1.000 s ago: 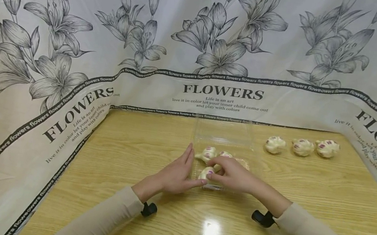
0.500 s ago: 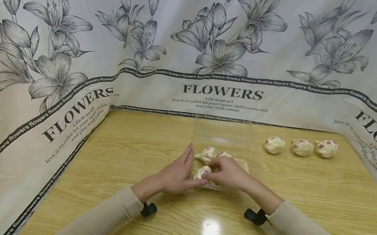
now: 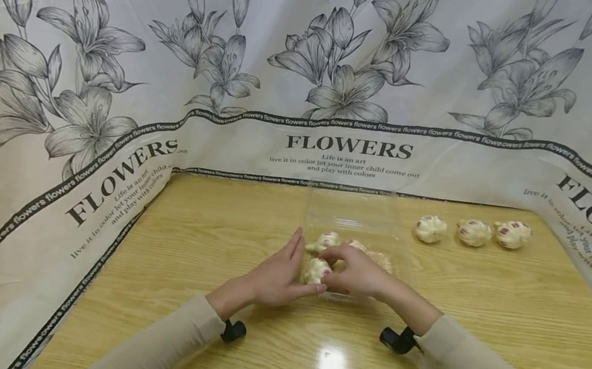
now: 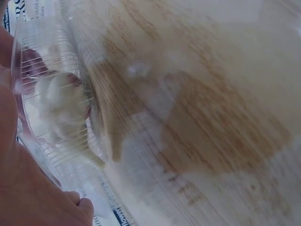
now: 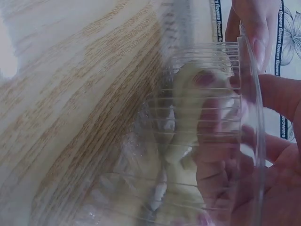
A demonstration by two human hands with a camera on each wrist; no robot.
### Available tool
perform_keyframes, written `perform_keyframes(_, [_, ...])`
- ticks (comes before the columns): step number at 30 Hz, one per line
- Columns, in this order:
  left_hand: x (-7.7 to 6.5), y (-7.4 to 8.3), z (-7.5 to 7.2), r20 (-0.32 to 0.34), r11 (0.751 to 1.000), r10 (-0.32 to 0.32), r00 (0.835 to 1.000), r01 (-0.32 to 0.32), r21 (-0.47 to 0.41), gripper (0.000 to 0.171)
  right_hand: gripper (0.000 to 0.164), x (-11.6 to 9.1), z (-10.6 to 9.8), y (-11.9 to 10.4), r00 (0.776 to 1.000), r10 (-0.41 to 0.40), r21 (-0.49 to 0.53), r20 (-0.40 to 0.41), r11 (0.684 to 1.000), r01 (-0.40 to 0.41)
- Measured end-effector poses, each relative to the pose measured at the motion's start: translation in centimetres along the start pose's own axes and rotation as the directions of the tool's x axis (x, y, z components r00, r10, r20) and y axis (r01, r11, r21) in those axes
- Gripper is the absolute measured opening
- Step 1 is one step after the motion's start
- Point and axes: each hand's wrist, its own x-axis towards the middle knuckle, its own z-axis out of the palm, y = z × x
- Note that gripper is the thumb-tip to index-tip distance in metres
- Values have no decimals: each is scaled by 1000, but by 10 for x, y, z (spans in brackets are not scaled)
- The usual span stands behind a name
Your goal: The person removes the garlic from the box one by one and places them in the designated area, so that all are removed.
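A clear plastic clamshell box (image 3: 351, 209) stands at the middle of the table with its lid raised at the back. My left hand (image 3: 271, 276) lies along the box's left side, fingers straight, thumb stretched along the front edge. Inside the box, my right hand (image 3: 362, 272) pinches a white garlic bulb (image 3: 318, 271) with purple marks at the front left corner. Behind it lie another garlic bulb (image 3: 328, 241) and a third bulb (image 3: 358, 245), partly hidden by the right hand. Through the ribbed wall, the left wrist view shows a bulb (image 4: 61, 106) close up.
Three garlic bulbs sit in a row at the back right, the nearest to the box being the left bulb (image 3: 431, 229). A wooden table (image 3: 211, 216) bears everything. White flower-printed cloth (image 3: 244, 145) hangs behind and at both sides.
My right hand has shifted slightly left with the garlic bulb, bringing it against the box's front left corner. The left hand stays in place.
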Motion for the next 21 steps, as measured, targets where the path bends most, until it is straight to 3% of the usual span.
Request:
perform_keyframes(7, [1,0,1,-10,1000,-5,1000,5,4,118,58,-6,0,2,999,-24,76,41,997,21])
perform_keyframes(15, [0,0,3,4,1000,-4,1000,4,2,119,51,-12,-2,6,994,-80,33,80,996,78])
perform_keyframes(21, [1,1,1,2,1000,2,1000,-2,24,118,44,-12,-2,5,993,-97,-9,64,995,98])
